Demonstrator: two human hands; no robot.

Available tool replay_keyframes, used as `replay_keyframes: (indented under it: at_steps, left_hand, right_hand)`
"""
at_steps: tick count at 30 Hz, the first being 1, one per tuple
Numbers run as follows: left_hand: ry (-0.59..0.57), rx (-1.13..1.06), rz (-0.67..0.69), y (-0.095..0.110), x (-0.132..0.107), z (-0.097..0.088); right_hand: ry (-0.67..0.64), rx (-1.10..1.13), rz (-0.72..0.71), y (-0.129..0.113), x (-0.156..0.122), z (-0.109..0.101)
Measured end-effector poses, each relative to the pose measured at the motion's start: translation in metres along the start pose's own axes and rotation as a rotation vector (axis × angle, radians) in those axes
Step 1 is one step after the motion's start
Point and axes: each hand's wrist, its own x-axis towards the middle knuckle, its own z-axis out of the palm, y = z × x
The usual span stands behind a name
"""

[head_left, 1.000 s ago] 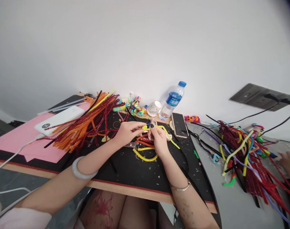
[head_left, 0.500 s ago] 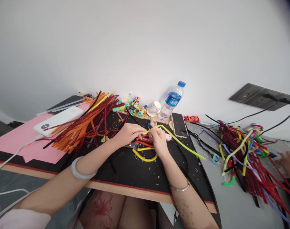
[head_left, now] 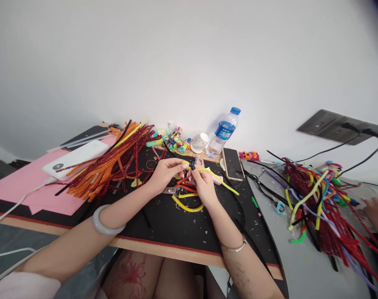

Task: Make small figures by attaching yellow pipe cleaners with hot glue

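A yellow pipe cleaner [head_left: 224, 186] runs between my two hands above the black mat [head_left: 176, 232], its free end sticking out to the right. My left hand [head_left: 169, 173] pinches one part of it between thumb and finger. Close beside it, my right hand [head_left: 203, 182] is closed on the same strand, thumb on top. Under the hands lie curved yellow pieces [head_left: 189, 207] and orange-red pieces [head_left: 186, 187], partly hidden by my fingers. A pale pink object [head_left: 218, 179] lies just behind my right hand.
Left are a pile of orange and dark red pipe cleaners [head_left: 101, 170], a white power bank [head_left: 76, 158] and pink paper [head_left: 17, 178]. Behind stand a paper cup [head_left: 200, 143], a water bottle [head_left: 223, 133] and a phone [head_left: 233, 163]. Right, another person's hand [head_left: 375, 211] is near more pipe cleaners [head_left: 325, 224].
The yellow pipe cleaner's free end on the right has become shorter and drawn in toward my hands. My hands have shifted slightly left and closer together.
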Motion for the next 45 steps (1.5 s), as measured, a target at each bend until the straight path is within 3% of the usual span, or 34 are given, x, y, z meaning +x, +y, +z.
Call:
replay_keyframes:
  at_steps: [4,8,12,17,23,25,27,32,34,42,45]
  left_hand:
    - [-0.045,-0.082,-0.032,0.0,-0.001,0.001]
    - [-0.043,0.143,0.031,0.004,-0.001,0.0]
    - [-0.114,0.349,0.108,0.009,0.001,-0.004]
    - [-0.348,0.41,0.0,0.016,0.003,-0.011]
    - [-0.675,0.44,-0.172,0.02,0.0,-0.015]
    - [-0.72,0.438,-0.223,0.019,-0.001,-0.015]
    - [-0.66,0.414,-0.216,0.018,-0.001,-0.013]
    - [-0.237,0.21,-0.089,0.01,0.002,-0.008]
    - [-0.153,0.171,-0.047,0.008,0.002,-0.006]
    - [-0.059,0.305,0.118,0.008,-0.001,-0.004]
    - [-0.124,0.392,0.125,0.009,0.001,-0.007]
  right_hand:
    - [-0.061,-0.047,-0.018,-0.001,-0.001,0.001]
    - [-0.007,-0.063,-0.035,0.004,-0.001,-0.001]
    - [0.105,-0.093,-0.042,0.009,0.0,-0.003]
    - [0.095,-0.071,-0.036,0.005,-0.001,-0.005]
    - [-0.083,0.054,0.046,0.003,-0.003,-0.004]
    - [-0.113,0.05,0.076,0.003,-0.003,-0.003]
    - [-0.069,0.054,0.072,0.003,-0.002,-0.003]
    - [0.139,0.168,-0.032,0.002,0.001,-0.004]
    - [0.15,0.129,-0.041,0.002,0.001,-0.003]
    - [0.07,-0.086,-0.087,0.0,-0.002,0.0]
    - [0.105,-0.117,-0.119,0.0,-0.002,-0.002]
